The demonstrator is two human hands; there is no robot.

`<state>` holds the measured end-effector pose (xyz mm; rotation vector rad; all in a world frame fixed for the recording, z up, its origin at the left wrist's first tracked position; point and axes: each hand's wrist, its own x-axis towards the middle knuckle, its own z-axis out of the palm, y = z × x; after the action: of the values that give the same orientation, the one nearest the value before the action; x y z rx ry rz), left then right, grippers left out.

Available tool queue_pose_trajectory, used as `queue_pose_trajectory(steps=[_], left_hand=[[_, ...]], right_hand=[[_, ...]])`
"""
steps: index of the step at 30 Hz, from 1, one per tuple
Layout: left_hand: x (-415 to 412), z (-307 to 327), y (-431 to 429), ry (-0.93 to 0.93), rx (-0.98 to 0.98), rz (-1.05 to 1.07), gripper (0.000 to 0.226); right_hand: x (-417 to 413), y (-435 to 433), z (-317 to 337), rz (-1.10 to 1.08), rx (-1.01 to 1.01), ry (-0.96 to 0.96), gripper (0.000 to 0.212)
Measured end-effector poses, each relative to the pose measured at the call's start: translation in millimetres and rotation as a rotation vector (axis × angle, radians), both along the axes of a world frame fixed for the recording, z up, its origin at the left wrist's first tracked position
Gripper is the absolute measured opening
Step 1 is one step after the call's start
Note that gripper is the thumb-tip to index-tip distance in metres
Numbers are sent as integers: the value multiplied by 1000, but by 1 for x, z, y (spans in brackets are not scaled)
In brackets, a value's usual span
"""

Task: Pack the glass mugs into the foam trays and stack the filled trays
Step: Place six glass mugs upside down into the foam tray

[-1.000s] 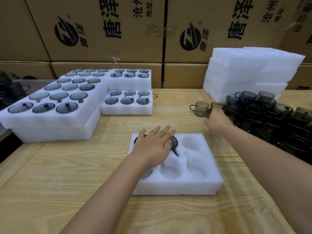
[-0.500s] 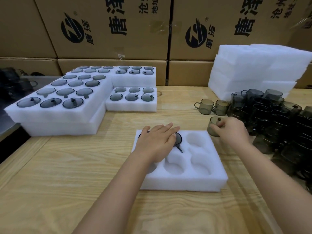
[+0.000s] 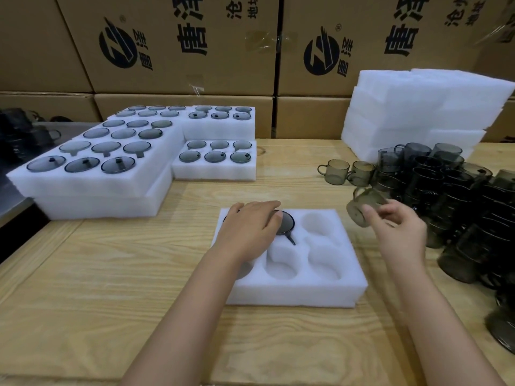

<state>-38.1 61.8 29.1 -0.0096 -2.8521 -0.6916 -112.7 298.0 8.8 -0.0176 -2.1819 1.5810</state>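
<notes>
Right grip [image 3: 395,232] is grasping a smoky glass mug [image 3: 363,208], thumb and fingers curling round its wall. The mug is hanging tilted in the air, base turning toward the camera, just off the upper right corner of the foam tray [image 3: 292,293] at frame centre. Mug and fingers are blurring slightly.

Left grip [image 3: 250,229] is lying released, fingers straight and together, across the tray's upper left. Its fingertips are resting on a seated mug [image 3: 287,225] sitting in the upper middle pocket, handle pointing toward lower right. Dark glass is also showing at the tray's upper left edge and under the wrist; cannot tell how it sits. Upper right, lower middle and lower right pockets are showing bare foam.

The tray is lying on a pale wooden table [image 3: 111,274]. At frame right, stacked mugs [image 3: 446,190] are crowding the table. Two single mugs [image 3: 334,169] are standing upright just left of them, handles leftward. A pile of plain foam trays [image 3: 418,112] is sitting at upper right. Filled trays [image 3: 97,185] are sitting in layers at frame left, with smaller filled ones beside them. Printed cardboard boxes [image 3: 181,43] are lining the back.
</notes>
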Motion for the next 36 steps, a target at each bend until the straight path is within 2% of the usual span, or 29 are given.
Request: queue_pose_trajectory(steps=[2, 4, 6, 9, 13, 17, 19, 21, 23, 25, 28, 31, 36], left_hand=[[2, 0, -1, 80, 70, -28, 40], [7, 3, 0, 204, 189, -96, 44], [12, 8, 4, 318, 275, -171, 56], [11, 10, 10, 438, 309, -246, 75], [8, 10, 5, 536, 445, -122, 56], [6, 9, -1, 496, 594, -120, 46], [6, 10, -5, 460, 738, -165, 46], [7, 12, -8, 372, 926, -259, 44], [8, 14, -11, 250, 1035, -365, 39], [10, 14, -11, 117, 1068, -444, 35], [10, 14, -11, 4, 1098, -475, 35], [8, 14, -10, -18, 1083, -417, 38], [8, 15, -12, 5, 999, -303, 46]], right_hand=[[12, -8, 15, 140, -262, 24, 14], [26, -25, 28, 287, -315, 33, 14], [38, -46, 39, 361, -278, 46, 17], [49, -77, 50, 346, -171, 98, 22], [58, -102, 52, 392, -29, 143, 30], [60, -96, 48, 528, 5, 156, 16], [59, -83, 47, 572, 14, 173, 24], [56, -71, 48, 671, 12, 155, 44], [54, -63, 48, 802, 8, 112, 59], [53, -61, 48, 889, 27, 90, 61], [53, -63, 46, 945, -11, 69, 50], [48, -60, 45, 886, -64, 38, 53], [30, -48, 38, 521, -9, -35, 53]])
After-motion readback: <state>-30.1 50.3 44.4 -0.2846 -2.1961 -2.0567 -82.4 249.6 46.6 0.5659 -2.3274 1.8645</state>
